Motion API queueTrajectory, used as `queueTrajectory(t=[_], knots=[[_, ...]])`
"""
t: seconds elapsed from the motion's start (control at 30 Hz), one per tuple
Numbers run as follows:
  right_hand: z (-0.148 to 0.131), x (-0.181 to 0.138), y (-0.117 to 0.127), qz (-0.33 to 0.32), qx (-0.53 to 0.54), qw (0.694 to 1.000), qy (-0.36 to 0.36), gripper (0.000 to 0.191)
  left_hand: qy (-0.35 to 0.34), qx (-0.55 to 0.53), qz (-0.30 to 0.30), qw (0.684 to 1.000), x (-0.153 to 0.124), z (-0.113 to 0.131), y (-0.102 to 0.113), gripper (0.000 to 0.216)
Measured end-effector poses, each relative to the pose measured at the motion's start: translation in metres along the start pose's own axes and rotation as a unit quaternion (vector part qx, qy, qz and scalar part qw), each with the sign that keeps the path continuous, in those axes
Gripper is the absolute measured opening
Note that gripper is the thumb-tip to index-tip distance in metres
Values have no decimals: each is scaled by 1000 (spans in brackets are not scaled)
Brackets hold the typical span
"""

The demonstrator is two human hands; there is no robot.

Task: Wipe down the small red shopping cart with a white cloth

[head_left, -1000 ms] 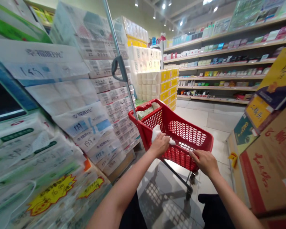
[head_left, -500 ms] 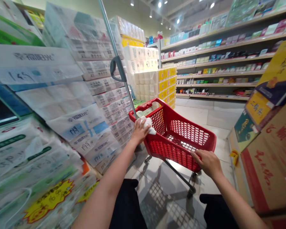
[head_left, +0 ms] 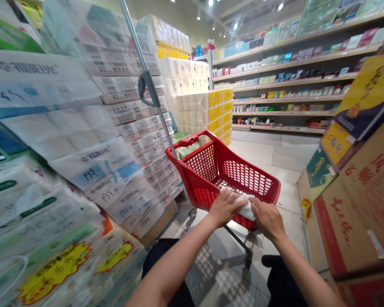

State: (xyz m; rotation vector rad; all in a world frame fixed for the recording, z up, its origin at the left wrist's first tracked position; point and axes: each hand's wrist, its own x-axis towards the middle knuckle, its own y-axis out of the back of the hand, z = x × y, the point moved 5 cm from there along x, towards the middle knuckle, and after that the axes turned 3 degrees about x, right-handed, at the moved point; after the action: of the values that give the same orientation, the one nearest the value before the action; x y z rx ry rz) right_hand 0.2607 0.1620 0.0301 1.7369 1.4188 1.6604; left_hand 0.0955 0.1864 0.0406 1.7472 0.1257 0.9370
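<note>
A red plastic shopping cart (head_left: 211,170) stands on the tiled floor in front of me, its basket bare of goods. My left hand (head_left: 224,207) presses a white cloth (head_left: 245,205) against the cart's near rim, fingers curled over it. Beside it, my right hand (head_left: 268,218) grips the same rim and touches the cloth's right end. A grey metal pole (head_left: 147,81) with a grey handle loop rises from the cart's left corner.
Stacked packs of tissue paper (head_left: 83,136) wall the left side, close to the cart. Cardboard cartons (head_left: 355,187) crowd the right. Yellow and white packs (head_left: 208,111) sit ahead; stocked shelves (head_left: 291,85) line the far wall. Grey floor tiles (head_left: 275,157) stretch beyond the cart.
My left hand carried the white cloth from the cart's far left corner back along the rim to the near edge, next to my right hand. The view shifted slightly left.
</note>
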Motion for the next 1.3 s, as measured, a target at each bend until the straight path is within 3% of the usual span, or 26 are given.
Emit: queueTrajectory(t=[0.07, 0.17, 0.27, 0.33, 0.43, 0.57, 0.67, 0.77, 0.87, 0.97, 1.17, 1.3], knots=[[2, 0, 0, -14, 16, 1000, -24, 41, 14, 28, -11, 999, -3, -35, 10, 36], [2, 2, 0, -12, 27, 999, -45, 44, 106, 80, -9, 991, -12, -92, 29, 34], [-2, 4, -2, -8, 27, 998, -52, 47, 186, 105, 14, 977, -20, -114, 39, 34], [-5, 5, -3, -12, 44, 997, -57, 49, 221, 96, 34, 970, -21, -101, 35, 33], [-8, 6, -4, -2, 88, 994, -70, 55, 228, 52, 45, 971, -16, -47, 19, 32], [-1, 8, -4, 42, 176, 981, -75, 60, 175, -26, 22, 984, -3, 34, 6, 40], [8, 13, 2, 52, 254, 962, -80, 54, 85, -83, -1, 993, 5, 59, 14, 47], [7, 20, 15, 29, 210, 974, -83, 49, 39, -118, -8, 992, 8, 36, 27, 49], [-14, 20, 21, -16, 40, 998, -39, 47, 130, -53, 24, 990, 4, -18, 35, 42], [-41, 18, 8, -78, -68, 995, -9, 45, 204, 13, 39, 978, -4, -55, 33, 37], [-92, 55, -30, -134, -138, 981, 11, 34, 197, 4, 22, 980, -10, -59, 27, 41], [-112, 78, -40, -141, -134, 980, 29, 35, 204, -13, 16, 979, -13, -65, 33, 48]])
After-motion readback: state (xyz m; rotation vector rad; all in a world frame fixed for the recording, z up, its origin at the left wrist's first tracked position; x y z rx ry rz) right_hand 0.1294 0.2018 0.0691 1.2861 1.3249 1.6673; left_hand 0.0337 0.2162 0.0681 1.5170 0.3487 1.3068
